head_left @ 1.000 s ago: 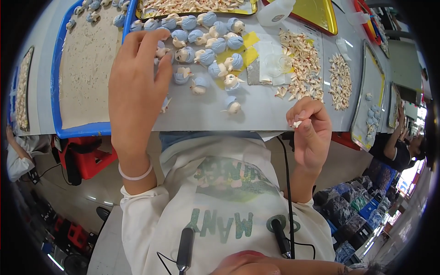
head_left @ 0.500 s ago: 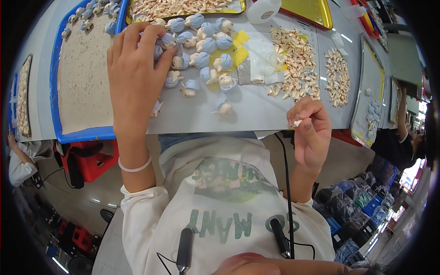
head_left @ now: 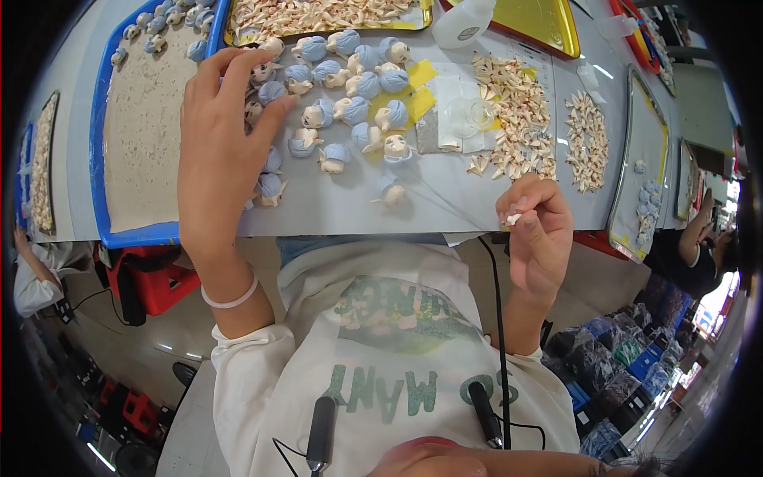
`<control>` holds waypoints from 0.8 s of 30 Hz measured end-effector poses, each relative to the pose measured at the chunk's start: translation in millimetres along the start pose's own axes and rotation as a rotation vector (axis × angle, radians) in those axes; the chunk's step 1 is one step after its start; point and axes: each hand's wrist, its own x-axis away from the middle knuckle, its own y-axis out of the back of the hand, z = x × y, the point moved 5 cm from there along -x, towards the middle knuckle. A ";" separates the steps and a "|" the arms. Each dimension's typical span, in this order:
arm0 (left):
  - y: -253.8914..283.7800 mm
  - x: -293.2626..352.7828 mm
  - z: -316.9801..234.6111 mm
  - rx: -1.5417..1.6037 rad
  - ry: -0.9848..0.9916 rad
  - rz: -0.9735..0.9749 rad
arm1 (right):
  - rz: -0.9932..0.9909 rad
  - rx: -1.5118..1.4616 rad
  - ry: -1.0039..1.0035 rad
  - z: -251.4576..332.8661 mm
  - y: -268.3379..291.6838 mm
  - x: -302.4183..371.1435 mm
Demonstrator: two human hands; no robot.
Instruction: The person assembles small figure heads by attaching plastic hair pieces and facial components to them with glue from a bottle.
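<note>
My left hand [head_left: 216,139] hovers over small doll heads with pale blue hair, its thumb and fingers apart around a few of them. Its outer fingertips are hidden. Many such doll heads [head_left: 351,108] lie in a loose cluster to its right on the grey table. A single doll head [head_left: 391,193] sits nearer the front edge. Over that edge at the right, my right hand [head_left: 540,230] pinches a small whitish piece [head_left: 513,219] between thumb and fingertips. Beyond it spreads a pile of pointed cream pieces [head_left: 520,119] with reddish marks.
A blue-rimmed tray [head_left: 97,159] with more doll heads stands left. At the back are a tray of pointed pieces [head_left: 318,16], a white bottle [head_left: 463,22] and a gold tray [head_left: 540,24]. A clear round dish [head_left: 478,114] rests mid-table. Another tray [head_left: 636,159] lies right.
My left hand has shifted slightly left, uncovering more doll heads beside its thumb. My right hand keeps its pinch on the whitish piece, almost unmoved. The whole view has shifted slightly.
</note>
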 end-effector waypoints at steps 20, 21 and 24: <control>3.2 -18.8 -4.7 0.007 -0.073 -0.140 | 0.037 0.011 -0.031 -4.6 -7.5 -5.3; -1.7 -20.9 -6.1 0.007 -0.072 -0.141 | 0.038 0.012 -0.031 -4.1 -8.4 -5.4; -11.6 -24.0 -1.6 -0.006 0.017 -0.085 | 0.037 -0.008 -0.010 -1.9 -9.1 -5.3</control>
